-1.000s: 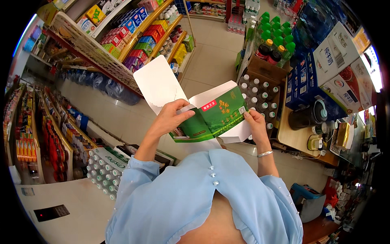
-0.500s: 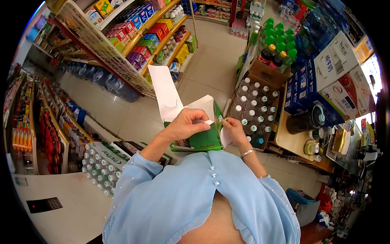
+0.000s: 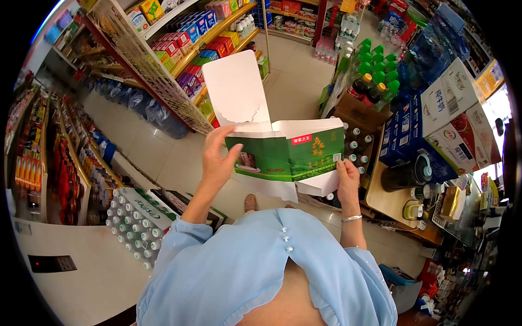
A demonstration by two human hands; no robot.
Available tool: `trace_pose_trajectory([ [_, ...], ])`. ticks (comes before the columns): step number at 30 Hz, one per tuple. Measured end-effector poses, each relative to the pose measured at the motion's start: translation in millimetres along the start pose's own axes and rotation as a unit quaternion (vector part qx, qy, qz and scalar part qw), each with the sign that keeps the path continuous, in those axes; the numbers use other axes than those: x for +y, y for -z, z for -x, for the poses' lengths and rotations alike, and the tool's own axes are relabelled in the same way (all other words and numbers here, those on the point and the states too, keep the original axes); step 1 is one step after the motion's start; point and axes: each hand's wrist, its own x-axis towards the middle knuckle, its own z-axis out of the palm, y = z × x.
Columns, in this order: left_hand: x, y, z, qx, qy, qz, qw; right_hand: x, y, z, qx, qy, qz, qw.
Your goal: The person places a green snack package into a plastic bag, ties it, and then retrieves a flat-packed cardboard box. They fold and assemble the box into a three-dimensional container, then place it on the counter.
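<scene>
Right fingers (image 3: 341, 165) clamped on the 4 o'clock edge of an opened-out green-and-white cardboard carton (image 3: 272, 157); left fingers (image 3: 217, 134) grip its 9 o'clock edge. I have it mid-air, 12 o'clock of the pale-blue blouse (image 3: 255, 255). From its centre: torn white flap (image 3: 239, 87) at 11, white-capped bottles (image 3: 353, 145) at 3, light-wood counter (image 3: 385, 204) at 4.

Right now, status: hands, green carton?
Left hand on green carton, left edge; right hand pinching right edge. Carton opened out, white flap extended. White-capped bottles beyond right hand.
</scene>
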Motion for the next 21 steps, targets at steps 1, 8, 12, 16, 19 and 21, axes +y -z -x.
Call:
trace_pose_trajectory([
  [1, -6.6, 1.9, 4.1, 0.024, 0.047, 0.036, 0.998, -5.6, 3.6, -0.8, -0.004, 0.014, -0.011, 1.000],
  [8, -34.2, -0.7, 32.4, -0.044, 0.294, 0.392, 0.871, -17.2, 13.1, -0.5, 0.014, 0.040, -0.079, 0.996],
  [12, -23.8, -12.3, 40.5, -0.177, 0.334, 0.441, 0.814, -15.2, 8.5, -0.3, 0.045, 0.022, -0.148, 0.988],
  [16, -7.6, -18.9, 43.1, -0.205, 0.335, 0.486, 0.781, -15.8, 8.8, -2.1, 0.056, -0.005, -0.190, 0.980],
  [19, -7.5, -22.5, 46.6, -0.206, 0.341, 0.476, 0.784, -16.2, 8.2, -1.6, 0.038, -0.014, -0.213, 0.976],
  [21, -7.8, -25.5, 48.7, -0.205, 0.342, 0.478, 0.783, -12.4, 6.0, -1.6, 0.057, -0.034, -0.220, 0.973],
])
